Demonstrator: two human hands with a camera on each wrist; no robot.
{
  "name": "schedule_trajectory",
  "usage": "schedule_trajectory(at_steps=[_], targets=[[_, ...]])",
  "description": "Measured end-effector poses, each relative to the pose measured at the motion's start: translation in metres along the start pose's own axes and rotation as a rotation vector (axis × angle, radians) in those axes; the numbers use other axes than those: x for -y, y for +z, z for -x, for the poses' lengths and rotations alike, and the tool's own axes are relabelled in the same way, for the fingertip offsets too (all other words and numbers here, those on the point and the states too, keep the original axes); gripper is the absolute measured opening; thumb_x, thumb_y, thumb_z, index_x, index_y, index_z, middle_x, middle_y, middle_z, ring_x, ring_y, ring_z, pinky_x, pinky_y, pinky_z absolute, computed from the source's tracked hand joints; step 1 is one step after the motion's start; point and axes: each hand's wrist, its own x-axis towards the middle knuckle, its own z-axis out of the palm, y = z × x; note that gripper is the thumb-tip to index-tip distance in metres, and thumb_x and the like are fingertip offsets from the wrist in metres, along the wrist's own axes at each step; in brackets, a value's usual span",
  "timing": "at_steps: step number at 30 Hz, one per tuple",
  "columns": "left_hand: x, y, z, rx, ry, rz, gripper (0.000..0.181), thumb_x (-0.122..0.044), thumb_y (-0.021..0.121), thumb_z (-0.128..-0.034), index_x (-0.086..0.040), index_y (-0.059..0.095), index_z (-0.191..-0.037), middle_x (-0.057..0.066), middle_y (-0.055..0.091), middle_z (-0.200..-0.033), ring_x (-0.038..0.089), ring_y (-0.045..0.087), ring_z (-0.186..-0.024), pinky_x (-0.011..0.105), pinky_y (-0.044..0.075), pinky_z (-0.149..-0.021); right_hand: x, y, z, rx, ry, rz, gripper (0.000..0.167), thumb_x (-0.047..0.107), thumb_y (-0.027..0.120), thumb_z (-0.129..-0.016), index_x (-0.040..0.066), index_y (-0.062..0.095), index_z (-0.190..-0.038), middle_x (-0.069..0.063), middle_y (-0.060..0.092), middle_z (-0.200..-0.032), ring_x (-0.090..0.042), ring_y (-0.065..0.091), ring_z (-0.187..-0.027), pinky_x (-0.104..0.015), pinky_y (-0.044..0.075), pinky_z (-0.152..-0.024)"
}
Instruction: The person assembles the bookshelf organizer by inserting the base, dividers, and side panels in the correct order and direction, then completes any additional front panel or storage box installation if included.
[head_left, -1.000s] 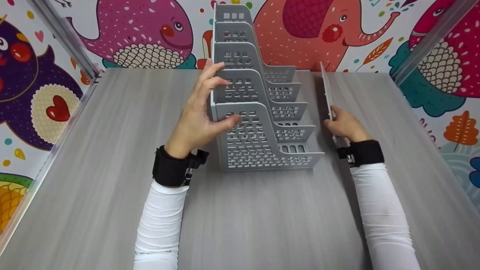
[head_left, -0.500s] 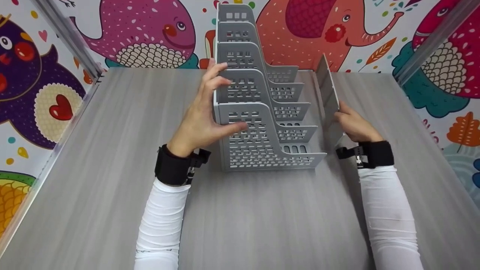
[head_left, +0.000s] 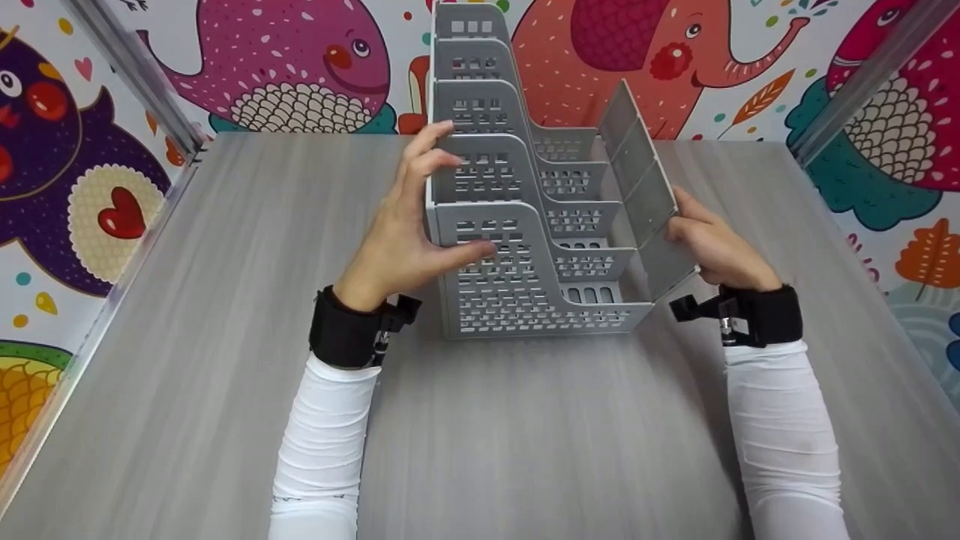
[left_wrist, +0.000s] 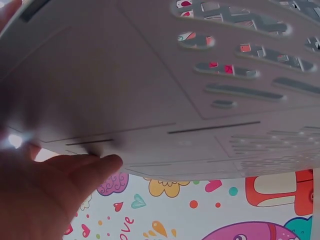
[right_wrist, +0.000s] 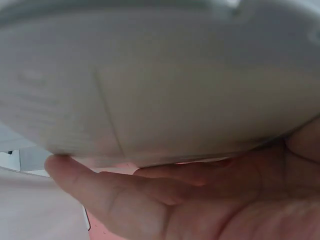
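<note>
A grey desktop file rack (head_left: 495,277) with several upright perforated dividers stands on the table. My left hand (head_left: 394,236) grips its left side, thumb across the nearest divider and fingers bent over the left edge. In the left wrist view, the rack's slotted wall (left_wrist: 100,65) fills the upper part, with my left hand (left_wrist: 55,190) below it. My right hand (head_left: 720,244) holds a flat grey panel (head_left: 645,180) by its right edge. That panel leans at the rack's low open end; whether they touch is unclear. Close up and blurred, the panel (right_wrist: 190,90) covers my right fingers partly.
The grey wood-grain table (head_left: 540,435) extends around the rack. Behind it rises a wall (head_left: 307,67) printed with cartoon animals. Metal posts (head_left: 135,67) stand at the back corners.
My right hand has turned the panel from nearly edge-on to facing the rack, lifting it and bringing its far end left to the rack's low side. The left hand keeps its hold.
</note>
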Motion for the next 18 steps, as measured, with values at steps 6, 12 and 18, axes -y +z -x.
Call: schedule_trajectory(at_steps=[6,12,18], targets=[[-0.0001,0.0000,0.0002,0.000,0.000,-0.004,0.079,-0.043,0.088,-0.0734,-0.020,0.039,-0.132,0.010,0.028,-0.162,0.018,0.037,-0.144,0.048,0.041,-0.113,0.0014,-0.0011,0.0008,-0.006,-0.010,0.017,0.083,-0.005,0.031,-0.087,0.020,0.008,-0.163,-0.019,0.013,-0.166,-0.039,0.021,-0.139,-0.061,0.025,-0.107],[-0.0002,-0.0003,0.0000,0.006,-0.003,0.012,0.080,-0.041,0.088,-0.0735,-0.019,0.039,-0.132,0.011,0.027,-0.162,0.019,0.035,-0.146,0.048,0.039,-0.115,0.0026,-0.0011,0.0025,-0.010,-0.006,0.023,0.083,-0.005,0.031,-0.087,0.020,0.008,-0.163,-0.018,0.014,-0.165,-0.038,0.024,-0.138,-0.055,0.031,-0.102],[0.0001,-0.0002,-0.0004,0.007,-0.005,0.040,0.081,-0.038,0.090,-0.0723,-0.020,0.038,-0.132,0.013,0.027,-0.162,0.019,0.033,-0.146,0.046,0.042,-0.114,0.0025,0.0036,0.0013,-0.015,-0.005,0.034,0.084,-0.004,0.033,-0.087,0.021,0.008,-0.163,-0.018,0.013,-0.166,-0.040,0.022,-0.140,-0.061,0.032,-0.104]])
